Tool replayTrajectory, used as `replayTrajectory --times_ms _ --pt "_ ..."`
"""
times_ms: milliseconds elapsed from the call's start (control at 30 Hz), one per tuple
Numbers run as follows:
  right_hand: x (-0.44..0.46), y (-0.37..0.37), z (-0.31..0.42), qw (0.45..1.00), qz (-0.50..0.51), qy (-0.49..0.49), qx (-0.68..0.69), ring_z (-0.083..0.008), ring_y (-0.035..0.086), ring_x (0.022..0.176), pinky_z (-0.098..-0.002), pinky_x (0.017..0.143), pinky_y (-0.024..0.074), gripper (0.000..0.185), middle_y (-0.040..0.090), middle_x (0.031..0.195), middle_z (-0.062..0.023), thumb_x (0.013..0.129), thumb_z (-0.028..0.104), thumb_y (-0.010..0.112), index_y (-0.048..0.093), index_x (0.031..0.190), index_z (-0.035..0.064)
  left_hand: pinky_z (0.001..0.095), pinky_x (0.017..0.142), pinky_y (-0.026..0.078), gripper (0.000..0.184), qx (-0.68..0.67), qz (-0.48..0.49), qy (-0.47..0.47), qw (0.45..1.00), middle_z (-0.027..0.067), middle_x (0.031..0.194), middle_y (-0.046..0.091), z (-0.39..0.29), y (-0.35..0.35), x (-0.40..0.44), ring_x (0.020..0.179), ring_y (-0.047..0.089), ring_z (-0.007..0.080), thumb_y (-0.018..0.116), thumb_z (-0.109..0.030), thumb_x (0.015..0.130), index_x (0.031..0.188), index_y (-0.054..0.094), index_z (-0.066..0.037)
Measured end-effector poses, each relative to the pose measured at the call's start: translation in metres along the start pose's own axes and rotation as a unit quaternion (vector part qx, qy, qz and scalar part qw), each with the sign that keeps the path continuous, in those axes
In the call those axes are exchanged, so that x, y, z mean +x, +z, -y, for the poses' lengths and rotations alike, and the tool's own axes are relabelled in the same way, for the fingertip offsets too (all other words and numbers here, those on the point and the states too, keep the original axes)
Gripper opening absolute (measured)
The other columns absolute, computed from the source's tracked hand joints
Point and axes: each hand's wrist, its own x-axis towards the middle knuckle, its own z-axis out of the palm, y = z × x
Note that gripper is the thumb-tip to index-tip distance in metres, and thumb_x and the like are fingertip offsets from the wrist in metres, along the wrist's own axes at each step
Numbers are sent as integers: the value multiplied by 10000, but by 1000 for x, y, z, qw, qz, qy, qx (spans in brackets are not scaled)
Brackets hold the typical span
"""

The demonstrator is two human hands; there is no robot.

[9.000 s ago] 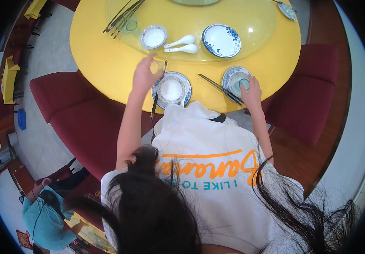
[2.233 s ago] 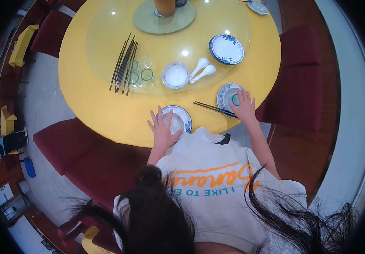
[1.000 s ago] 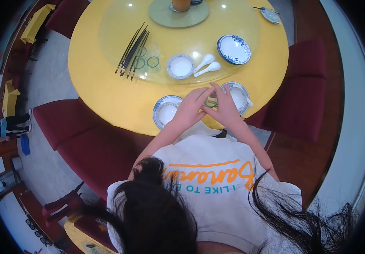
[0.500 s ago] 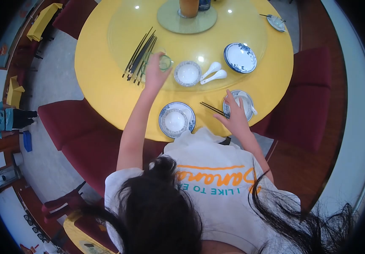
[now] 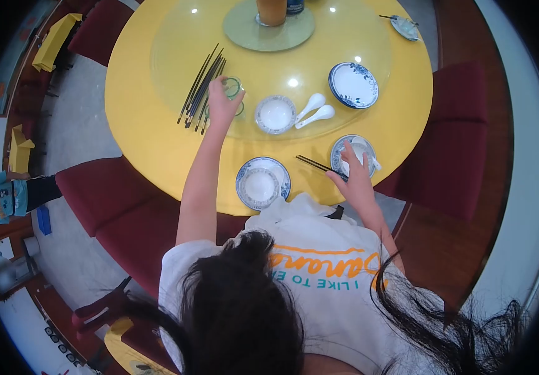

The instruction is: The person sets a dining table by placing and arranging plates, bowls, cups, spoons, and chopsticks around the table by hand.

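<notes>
My left hand (image 5: 222,106) is closed on a clear green-tinted glass (image 5: 233,86) at the near left of the glass turntable. More green glass edge shows lower down, partly hidden by the hand; I cannot tell whether it is a second glass. Just left of it lies a loose bundle of dark chopsticks (image 5: 202,87). My right hand (image 5: 358,181) is open, fingers stretched over a plate (image 5: 337,149) bearing a small bowl and a white spoon (image 5: 377,164). Beside its thumb lies a pair of dark chopsticks (image 5: 312,164).
On the turntable are a patterned bowl (image 5: 275,115), two white spoons (image 5: 316,116) and stacked plates (image 5: 353,85). A plate with a bowl (image 5: 261,187) sits at the near edge. Maroon chairs (image 5: 454,137) flank the yellow table (image 5: 138,119). A person (image 5: 7,195) stands far left.
My left hand, with the glass, has shifted slightly left. My right hand has moved slightly right and down by the plate. The view has shifted a little.
</notes>
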Motion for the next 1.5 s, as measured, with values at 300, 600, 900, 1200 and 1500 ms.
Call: replayTrajectory --times_ms 300,600,900,1200,1500 --pt "2 5 4 1000 9 -2 -1 -257 533 1036 -494 1023 185 743 496 1150 -162 771 300 631 234 1324 3 337 759 453 623 -1 8 -15 1000 148 1028 476 -1 3 12 883 561 236 758 -231 623 1094 434 17" --pt "5 2 -1 1000 15 8 -15 -251 527 1037 -496 1021 191 724 499 1152 -158 774 296 623 246 1323 11 357 777 416 582 20 69 -25 997 91 978 526 -16 16 18 888 542 241 751 -307 582 1027 493 -34" --pt "3 4 -5 1000 20 8 -21 -273 465 1100 -499 1024 174 662 494 1169 -167 789 287 596 283 1310 26 478 877 256 521 181 60 37 981 35 1084 493 -3 24 -2 1143 372 235 756 -297 558 983 518 -114" --pt "2 8 -16 999 13 13 -44 -275 478 1067 -517 1012 178 648 517 1117 -156 792 281 587 279 1316 56 541 911 218 576 220 62 44 973 91 1188 405 10 36 -13 1207 260 315 765 -293 566 1054 507 -126" --pt "-1 9 -75 986 -67 86 -124 -299 496 1042 -530 941 289 579 510 1123 -163 787 257 589 341 1275 68 511 933 257 719 157 -13 84 984 181 1220 363 -15 -7 -61 1174 282 377 756 -310 595 1196 434 -86"
